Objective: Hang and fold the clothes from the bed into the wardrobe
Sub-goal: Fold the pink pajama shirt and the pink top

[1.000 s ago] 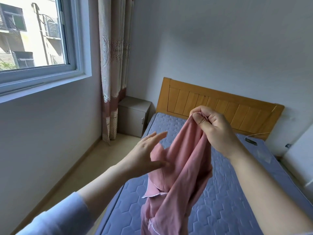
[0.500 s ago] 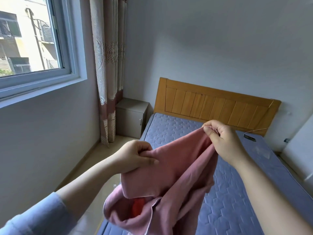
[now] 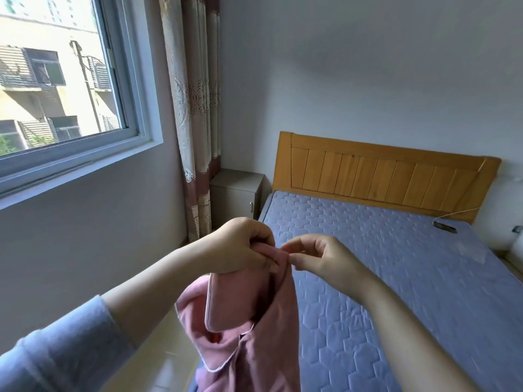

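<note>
My pushed-up light blue sleeve sits nearest, at the lower left. Just past it the pink fabric garment with thin white piping hangs in the air from my hands, over the near left corner of the bed, its lower part running out of view. My left hand is clenched round the bunched top of the fabric. My right hand is right beside it, thumb and forefinger pinching that same top edge, the other fingers loosely curled. Beyond lies the bed with the blue quilted mattress, with a small dark object on a thin cord near its far right corner, then the orange wooden slatted headboard. A grey bedside cabinet stands left of the headboard, beside the patterned beige and maroon curtain and the grey-framed window
</note>
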`<state>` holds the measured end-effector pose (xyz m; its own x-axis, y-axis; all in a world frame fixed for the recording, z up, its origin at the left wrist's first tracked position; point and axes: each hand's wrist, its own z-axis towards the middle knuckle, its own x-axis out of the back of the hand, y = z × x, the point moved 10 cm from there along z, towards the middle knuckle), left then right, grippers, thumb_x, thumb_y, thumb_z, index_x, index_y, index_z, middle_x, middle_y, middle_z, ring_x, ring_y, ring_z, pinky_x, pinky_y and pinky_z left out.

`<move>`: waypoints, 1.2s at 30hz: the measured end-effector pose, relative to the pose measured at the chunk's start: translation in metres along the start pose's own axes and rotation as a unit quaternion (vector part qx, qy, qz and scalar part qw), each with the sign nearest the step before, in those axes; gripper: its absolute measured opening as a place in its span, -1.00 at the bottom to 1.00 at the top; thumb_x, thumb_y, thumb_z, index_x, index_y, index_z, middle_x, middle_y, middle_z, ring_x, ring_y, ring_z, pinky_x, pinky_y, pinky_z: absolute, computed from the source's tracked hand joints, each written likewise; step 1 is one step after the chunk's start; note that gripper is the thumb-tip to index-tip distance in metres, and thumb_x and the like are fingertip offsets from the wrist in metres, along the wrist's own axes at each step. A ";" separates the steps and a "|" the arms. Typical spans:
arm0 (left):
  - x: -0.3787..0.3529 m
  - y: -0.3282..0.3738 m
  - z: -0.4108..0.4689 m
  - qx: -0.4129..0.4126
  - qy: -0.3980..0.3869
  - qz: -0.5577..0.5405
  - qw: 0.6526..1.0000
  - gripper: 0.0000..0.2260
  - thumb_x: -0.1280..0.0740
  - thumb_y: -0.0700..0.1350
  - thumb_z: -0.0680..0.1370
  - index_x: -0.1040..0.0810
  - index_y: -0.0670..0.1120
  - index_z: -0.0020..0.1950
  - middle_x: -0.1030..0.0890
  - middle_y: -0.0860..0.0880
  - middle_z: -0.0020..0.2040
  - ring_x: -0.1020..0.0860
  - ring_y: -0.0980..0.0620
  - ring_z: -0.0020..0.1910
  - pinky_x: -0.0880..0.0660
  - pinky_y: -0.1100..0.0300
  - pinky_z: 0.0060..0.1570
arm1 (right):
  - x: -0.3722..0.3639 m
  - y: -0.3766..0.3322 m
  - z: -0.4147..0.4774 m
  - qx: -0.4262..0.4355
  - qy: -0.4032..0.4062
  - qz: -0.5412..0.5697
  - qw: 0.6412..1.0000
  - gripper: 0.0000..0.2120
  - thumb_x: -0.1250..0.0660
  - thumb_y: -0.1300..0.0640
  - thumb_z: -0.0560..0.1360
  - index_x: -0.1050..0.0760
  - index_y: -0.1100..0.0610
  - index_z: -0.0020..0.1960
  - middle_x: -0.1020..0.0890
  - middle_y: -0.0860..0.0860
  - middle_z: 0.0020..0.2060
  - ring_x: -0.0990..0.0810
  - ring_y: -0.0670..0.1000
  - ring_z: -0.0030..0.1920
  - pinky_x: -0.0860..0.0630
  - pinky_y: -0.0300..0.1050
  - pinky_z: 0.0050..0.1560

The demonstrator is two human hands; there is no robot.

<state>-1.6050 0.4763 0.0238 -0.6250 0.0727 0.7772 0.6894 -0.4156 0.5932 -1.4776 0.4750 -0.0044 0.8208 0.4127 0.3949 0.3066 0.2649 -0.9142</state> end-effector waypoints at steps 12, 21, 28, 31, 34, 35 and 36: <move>0.027 -0.004 -0.016 -0.004 0.052 0.028 0.998 -0.80 -0.58 -0.02 0.27 -0.56 0.07 -0.31 -0.52 0.18 -0.38 -0.43 0.22 -0.35 -0.39 0.31 -0.33 | -0.024 -0.025 0.007 0.032 -0.024 -0.010 0.999 -0.88 -0.44 0.05 0.50 -0.66 0.09 -0.08 -0.72 0.05 -0.15 -0.68 0.01 -0.08 -0.60 -0.14 0.02; 0.020 -0.089 -0.067 0.155 0.040 -0.295 0.942 -0.28 -0.27 0.45 0.30 -0.59 -0.17 0.07 -0.70 -0.05 -0.10 -0.65 -0.08 -0.06 -0.51 -0.01 0.13 | 0.016 -0.069 0.008 0.143 0.103 -0.082 0.981 -0.88 -0.18 0.22 0.62 -0.46 0.17 -0.06 -0.57 0.05 -0.24 -0.44 -0.10 -0.21 -0.37 -0.14 -0.12; -0.041 -0.086 -0.077 0.113 -0.037 -0.346 0.931 -0.65 -0.45 -0.25 0.44 -0.57 -0.02 0.20 -0.67 0.00 0.12 -0.61 0.07 0.10 -0.52 0.18 0.07 | 0.067 -0.102 0.023 0.164 0.220 -0.021 0.961 -0.79 -0.16 0.11 0.64 -0.48 -0.02 -0.14 -0.53 -0.22 -0.26 -0.46 -0.18 -0.17 -0.37 -0.20 -0.07; -0.051 -0.069 -0.069 0.091 -0.024 -0.315 0.945 -0.50 -0.55 -0.11 0.34 -0.52 0.01 0.25 -0.63 0.05 0.18 -0.56 0.08 0.23 -0.46 0.04 0.26 | 0.078 -0.114 0.027 0.163 0.221 -0.013 0.961 -0.83 -0.19 -0.03 0.55 -0.51 -0.09 -0.16 -0.58 -0.09 -0.18 -0.49 -0.10 -0.09 -0.40 -0.10 0.02; -0.044 -0.047 -0.060 0.051 0.031 -0.364 0.930 -0.54 -0.58 -0.03 0.37 -0.54 -0.09 0.21 -0.66 -0.04 0.14 -0.60 0.01 0.18 -0.51 -0.03 0.23 | 0.090 -0.120 0.027 0.161 0.239 -0.016 0.957 -0.84 -0.20 -0.08 0.51 -0.51 -0.10 -0.18 -0.56 -0.03 -0.17 -0.48 -0.05 -0.08 -0.39 -0.02 0.02; -0.037 -0.041 -0.058 0.037 0.061 -0.379 0.923 -0.61 -0.55 -0.07 0.40 -0.56 -0.13 0.16 -0.68 -0.10 0.09 -0.63 -0.03 0.13 -0.54 -0.05 0.18 | 0.095 -0.120 0.025 0.162 0.249 -0.019 0.955 -0.84 -0.20 -0.07 0.51 -0.51 -0.08 -0.17 -0.56 -0.03 -0.17 -0.47 -0.04 -0.08 -0.38 -0.02 0.02; -0.028 -0.037 -0.055 0.026 0.093 -0.384 0.918 -0.68 -0.53 -0.09 0.42 -0.58 -0.15 0.12 -0.69 -0.13 0.03 -0.65 -0.04 0.06 -0.57 -0.05 0.12 | 0.100 -0.119 0.024 0.161 0.257 -0.023 0.953 -0.84 -0.20 -0.06 0.52 -0.50 -0.06 -0.16 -0.55 -0.02 -0.17 -0.47 -0.04 -0.09 -0.38 -0.02 0.01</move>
<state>-1.6333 0.4395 -0.0310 -0.9826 0.1685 0.0782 0.0317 -0.2623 0.9645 -1.4435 0.5055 0.1458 0.9629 -0.0654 0.2617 0.2525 0.5596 -0.7893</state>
